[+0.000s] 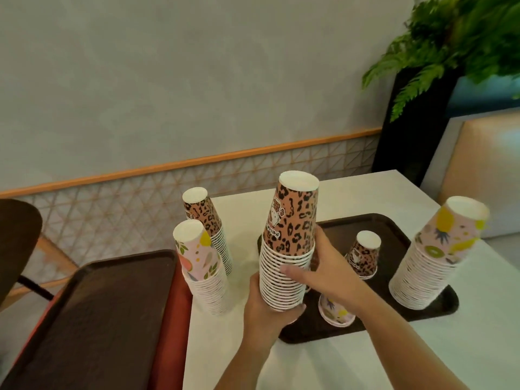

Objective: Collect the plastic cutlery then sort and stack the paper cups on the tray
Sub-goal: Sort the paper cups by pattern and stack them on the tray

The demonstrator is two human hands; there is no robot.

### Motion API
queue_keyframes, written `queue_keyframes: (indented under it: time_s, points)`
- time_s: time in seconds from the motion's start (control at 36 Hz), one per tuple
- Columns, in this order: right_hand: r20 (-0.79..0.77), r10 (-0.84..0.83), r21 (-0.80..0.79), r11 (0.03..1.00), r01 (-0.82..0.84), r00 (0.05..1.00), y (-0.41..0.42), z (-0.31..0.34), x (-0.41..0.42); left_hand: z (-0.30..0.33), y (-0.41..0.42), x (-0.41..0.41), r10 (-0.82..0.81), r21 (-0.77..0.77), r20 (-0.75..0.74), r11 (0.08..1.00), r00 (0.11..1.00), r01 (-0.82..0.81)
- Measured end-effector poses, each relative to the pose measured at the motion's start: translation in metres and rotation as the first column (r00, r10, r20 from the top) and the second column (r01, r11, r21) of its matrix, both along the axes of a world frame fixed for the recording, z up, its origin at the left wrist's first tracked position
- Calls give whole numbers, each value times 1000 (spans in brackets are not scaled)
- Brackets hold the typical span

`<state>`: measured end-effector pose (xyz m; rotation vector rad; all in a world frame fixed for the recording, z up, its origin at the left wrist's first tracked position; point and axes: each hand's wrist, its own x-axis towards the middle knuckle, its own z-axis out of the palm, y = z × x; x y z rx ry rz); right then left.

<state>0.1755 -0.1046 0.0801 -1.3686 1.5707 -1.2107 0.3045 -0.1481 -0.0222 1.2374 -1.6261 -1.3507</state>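
Both hands (284,294) gripping leopard cup stack (289,243), tray (394,223) edge

The held stack of cups (289,249) and the far stack (208,220) wore black leopard spots on tan-pink with white rims, as did a small cup (363,254) on the dark brown tray (394,223). Two stacks (202,263) (439,254) showed pale pink with yellow and green fruit. The surface (365,192) was white, the plant (450,38) green.

Soft even indoor light; wide-angle edge warp; plant (461,43) top right motion-blurred.
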Motion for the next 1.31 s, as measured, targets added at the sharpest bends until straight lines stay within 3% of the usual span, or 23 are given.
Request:
queue_keyframes:
  time_s: [0.17, 0.42, 0.83, 0.97, 1.11, 1.31]
  points:
    - [-6, -129, -112, 986, 127, 992, 13, 39, -21, 4, 21, -12, -107, 46, 4, 993, 994, 106]
    - [-107, -193, -112, 977, 181, 975, 22, 36, -39, 2, 38, -30, -241, 127, -35, 962, 970, 243]
    - [-139, -242, -190, 958, 214, 960, 19, 43, -62, 10, 48, -47, -236, 95, -111, 965, 966, 246]
    - [-37, -256, -186, 951, 245, 966, 13, 47, -71, 17, 49, -52, -248, 100, -114, 960, 962, 260]
    - [207, -239, -199, 939, 280, 949, 7, 55, -82, 2, 43, -56, -213, 78, -69, 973, 975, 218]
    - [541, -254, -230, 872, 431, 802, -10, 61, -104, -14, 33, -60, -137, -7, 45, 990, 989, 138]
